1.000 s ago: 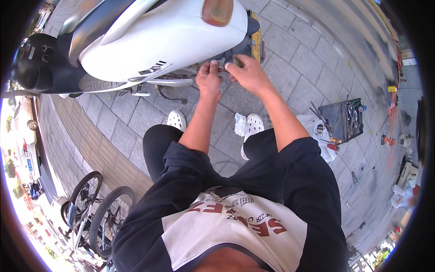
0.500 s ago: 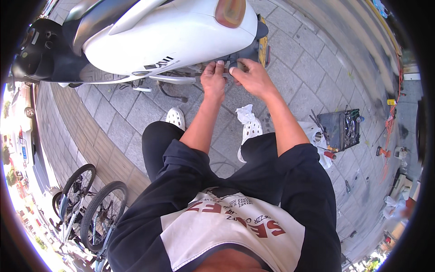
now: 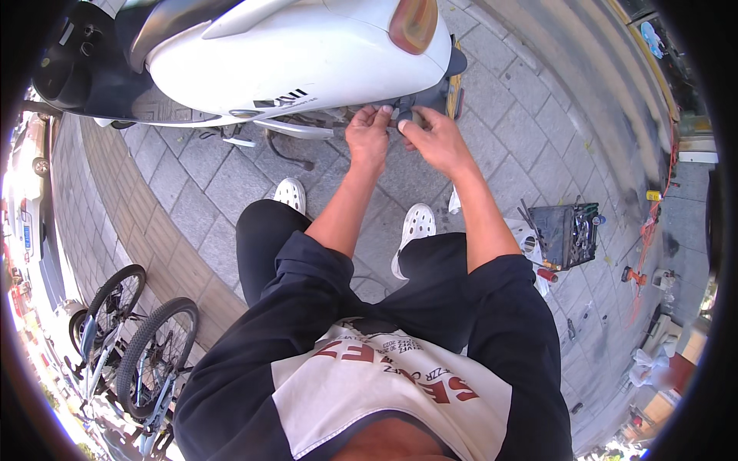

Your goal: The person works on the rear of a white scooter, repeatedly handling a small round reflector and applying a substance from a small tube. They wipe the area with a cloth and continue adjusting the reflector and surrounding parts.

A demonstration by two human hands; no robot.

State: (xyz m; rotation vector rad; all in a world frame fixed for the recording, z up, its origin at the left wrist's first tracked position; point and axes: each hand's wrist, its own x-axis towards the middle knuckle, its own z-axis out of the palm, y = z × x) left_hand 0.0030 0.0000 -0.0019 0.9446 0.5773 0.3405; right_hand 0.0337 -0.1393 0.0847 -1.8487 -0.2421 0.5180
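The white scooter (image 3: 292, 58) lies across the far side of the scene, its long axis running left to right: the dark footboard and front end go off to the far left, and the tail, with its amber rear lamp (image 3: 413, 23) and a dark rear mudguard (image 3: 440, 88), points right. Its body is smooth, glossy white plastic with a small dark marking low on the side panel, and a grey seat edge shows along the top. Both hands meet at the lower rear of the scooter, just under the tail panel and left of the mudguard. The left hand (image 3: 369, 138) has its fingers curled up against the underside of the bodywork, touching it; what they pinch is too small to tell. The right hand (image 3: 436, 140) is just beside it, fingers closed round a small dark part at the same spot, thumb toward the left hand. The scooter is thus above and beyond the hands, farther from the person. Nearer, two white clogs (image 3: 415, 227) stand on the grey paving (image 3: 507, 131). To the right sits a dark toolbox (image 3: 569, 234) full of tools; at the near left stand bicycle wheels (image 3: 150, 353).
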